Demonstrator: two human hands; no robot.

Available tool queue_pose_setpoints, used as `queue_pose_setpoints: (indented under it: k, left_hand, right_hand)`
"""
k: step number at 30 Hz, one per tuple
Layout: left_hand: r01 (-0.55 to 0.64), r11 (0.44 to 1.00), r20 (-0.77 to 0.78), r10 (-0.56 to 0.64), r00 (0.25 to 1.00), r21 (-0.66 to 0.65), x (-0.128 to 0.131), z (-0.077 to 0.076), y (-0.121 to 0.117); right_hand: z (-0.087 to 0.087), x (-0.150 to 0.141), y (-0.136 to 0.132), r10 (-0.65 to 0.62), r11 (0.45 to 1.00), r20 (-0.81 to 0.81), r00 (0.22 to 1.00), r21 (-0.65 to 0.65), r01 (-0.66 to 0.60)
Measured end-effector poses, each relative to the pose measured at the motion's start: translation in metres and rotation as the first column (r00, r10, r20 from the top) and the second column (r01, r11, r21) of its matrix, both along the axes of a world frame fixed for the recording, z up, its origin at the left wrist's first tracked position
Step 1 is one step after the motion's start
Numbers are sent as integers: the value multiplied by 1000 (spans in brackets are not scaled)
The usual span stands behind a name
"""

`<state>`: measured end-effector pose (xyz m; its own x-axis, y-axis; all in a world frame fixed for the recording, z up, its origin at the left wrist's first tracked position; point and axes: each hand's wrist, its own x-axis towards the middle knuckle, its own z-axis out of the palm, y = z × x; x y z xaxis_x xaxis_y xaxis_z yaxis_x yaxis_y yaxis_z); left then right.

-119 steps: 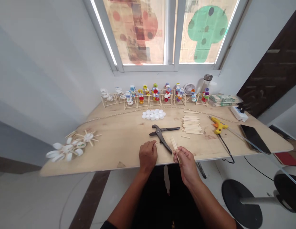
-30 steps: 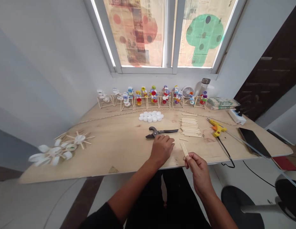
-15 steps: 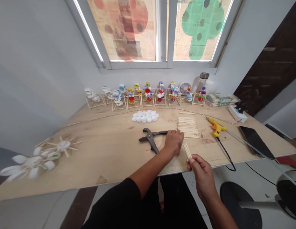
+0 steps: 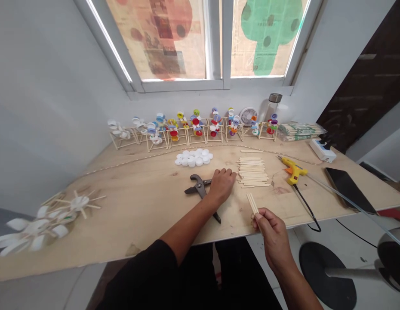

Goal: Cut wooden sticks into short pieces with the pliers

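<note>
My left hand (image 4: 222, 186) lies over one handle of a pair of black metal cutting pliers (image 4: 198, 185) on the plywood board (image 4: 148, 193). Its palm hides that handle, so I cannot tell whether the fingers grip it. My right hand (image 4: 273, 238) pinches a small bundle of thin wooden sticks (image 4: 252, 204) near the board's front edge. To the right of my left hand is a neat stack of flat wooden craft sticks (image 4: 252, 172). Behind the pliers lies a cluster of white bottle caps (image 4: 193, 158).
Along the back stands a row of stick frames with coloured caps (image 4: 193, 131). A yellow glue gun (image 4: 293, 169) and a black phone or tablet (image 4: 347, 189) lie at right. White cap-and-stick wheels (image 4: 54, 219) lie at far left.
My left hand has moved left from beside the stick stack onto the pliers' handle. My right hand still holds the sticks. The view has swung slightly, shifting the board's left end lower.
</note>
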<state>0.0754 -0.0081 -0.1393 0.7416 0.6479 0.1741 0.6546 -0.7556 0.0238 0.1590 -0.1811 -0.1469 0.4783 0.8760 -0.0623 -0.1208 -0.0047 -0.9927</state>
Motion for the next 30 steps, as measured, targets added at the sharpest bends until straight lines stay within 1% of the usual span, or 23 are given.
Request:
queue_pose_setpoints:
  k: [8, 10, 12, 19, 24, 30]
  left_hand:
    - [23, 999, -17, -24, 1000, -29, -24, -2, -5]
    - [17, 999, -12, -17, 1000, -41, -25, -1, -7]
    - [7, 999, -6, -7, 1000, -49, -20, 0, -8]
    - [-33, 999, 11, 33, 999, -43, 7, -1, -9]
    - [-29, 999, 23, 30, 999, -44, 15, -2, -12]
    - [-23, 997, 25, 25, 999, -77, 20, -1, -13]
  right_hand:
    - [-2, 0, -1, -11, 1000, 0, 1000, -9, 11]
    - [-1, 0, 0, -6, 1000, 4, 1000, -13, 6]
    - [0, 0, 2, 0, 1000, 6, 1000, -10, 0]
    - [-3, 4, 5, -23, 1000, 10, 1000, -1, 23]
    - [-3, 6, 5, -27, 1000, 10, 1000, 1, 27]
    - [1, 5, 9, -35, 999, 17, 999, -9, 35]
